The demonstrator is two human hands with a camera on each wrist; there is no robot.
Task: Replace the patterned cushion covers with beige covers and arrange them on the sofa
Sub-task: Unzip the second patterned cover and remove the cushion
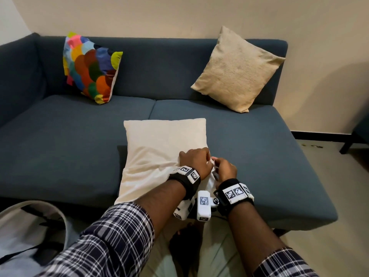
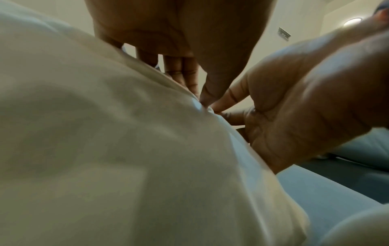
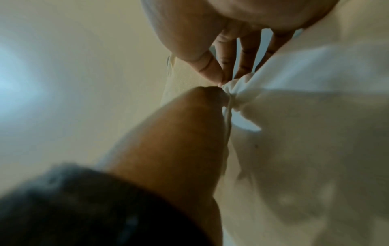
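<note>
On the blue sofa (image 1: 60, 140), both hands' fingers (image 2: 212, 89) pinch the cream cushion cover (image 1: 159, 144).

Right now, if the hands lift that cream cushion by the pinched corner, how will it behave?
The cream cushion will probably sag: its cover wrinkles where the left hand and right hand pinch it. It looks soft and plump, so likely light. The loose fabric may slide over the filling.
</note>
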